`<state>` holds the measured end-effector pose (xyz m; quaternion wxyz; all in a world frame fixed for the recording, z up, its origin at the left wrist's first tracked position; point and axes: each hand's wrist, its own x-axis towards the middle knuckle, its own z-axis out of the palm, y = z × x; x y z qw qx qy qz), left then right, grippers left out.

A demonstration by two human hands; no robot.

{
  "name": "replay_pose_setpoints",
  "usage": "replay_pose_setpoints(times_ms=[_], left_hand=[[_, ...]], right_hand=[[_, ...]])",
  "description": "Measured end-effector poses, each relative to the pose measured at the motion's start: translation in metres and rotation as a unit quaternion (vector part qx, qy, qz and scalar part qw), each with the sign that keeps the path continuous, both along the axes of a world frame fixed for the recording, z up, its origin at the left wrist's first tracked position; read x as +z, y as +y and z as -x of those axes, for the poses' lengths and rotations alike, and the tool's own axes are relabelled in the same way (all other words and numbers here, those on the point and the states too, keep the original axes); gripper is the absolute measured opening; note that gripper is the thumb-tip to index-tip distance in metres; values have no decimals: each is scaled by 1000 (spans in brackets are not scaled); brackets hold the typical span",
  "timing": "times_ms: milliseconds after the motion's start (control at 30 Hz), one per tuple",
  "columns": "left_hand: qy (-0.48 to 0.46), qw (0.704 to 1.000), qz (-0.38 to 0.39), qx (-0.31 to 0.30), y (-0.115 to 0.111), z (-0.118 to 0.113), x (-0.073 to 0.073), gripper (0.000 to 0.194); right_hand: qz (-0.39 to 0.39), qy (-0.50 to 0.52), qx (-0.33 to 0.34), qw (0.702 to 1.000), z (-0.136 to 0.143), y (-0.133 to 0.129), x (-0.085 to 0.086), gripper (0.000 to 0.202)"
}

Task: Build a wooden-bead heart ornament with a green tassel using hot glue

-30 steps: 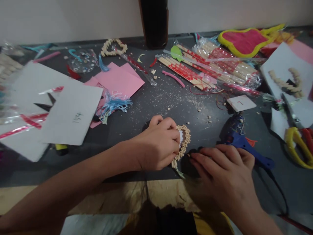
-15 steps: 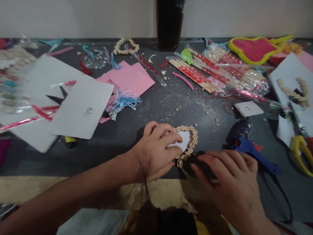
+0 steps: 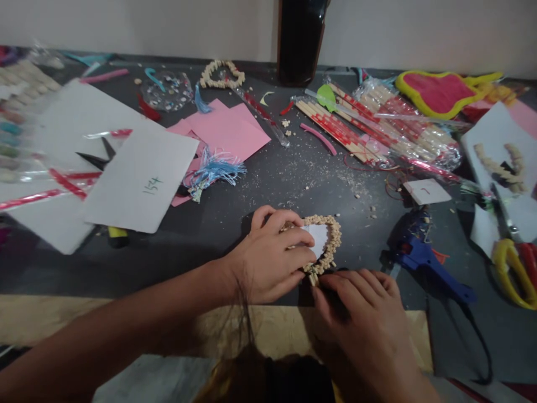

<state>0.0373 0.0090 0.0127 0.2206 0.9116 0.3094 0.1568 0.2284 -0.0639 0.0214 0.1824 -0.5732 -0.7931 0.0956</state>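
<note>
A small craft piece with a white paper centre and a rim of pale beige bits (image 3: 334,242) lies on the dark tabletop. My left hand (image 3: 272,257) is bent over its left side, fingertips pressing on the white paper and holding it down. A bundle of short pale sticks (image 3: 314,279) juts from the piece's lower edge. My right hand (image 3: 364,308) is closed with thumb and forefinger at the end of those sticks; the rest of its grip is hidden. A blue glue gun (image 3: 436,271) lies to the right of my right hand.
Scissors (image 3: 512,268) lie at the right, with red-and-wood chopsticks (image 3: 339,131) behind. Pink paper (image 3: 230,131), a blue tassel (image 3: 216,170) and a white card marked 154 (image 3: 142,179) are at left. A dark upright object (image 3: 300,42) stands at the wall. Crumbs are scattered mid-table.
My right hand has moved left and closed at the stick bundle below the craft piece. My left hand stays on the piece. The view has shifted slightly.
</note>
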Motion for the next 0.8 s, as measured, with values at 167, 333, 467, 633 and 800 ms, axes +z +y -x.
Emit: replay_pose_setpoints(times_ms=[167, 333, 467, 633, 800], left_hand=[[-5, 1000, 10, -1, -1, -1, -3, 12], [-2, 1000, 22, -4, 0, -1, -2, 11], [-18, 1000, 10, -5, 0, -2, -4, 12], [-34, 999, -25, -1, -4, -2, -5, 13], [-46, 999, -20, -11, -4, -3, 2, 12]], right_hand=[[40, 20, -4, 999, -2, 1, 3, 13], [47, 15, -1, 999, -1, 1, 4, 16], [26, -5, -11, 1000, 0, 1, 2, 16], [28, -16, -10, 999, -1, 0, 3, 17], [6, -18, 5, 1000, -12, 0, 17, 17]])
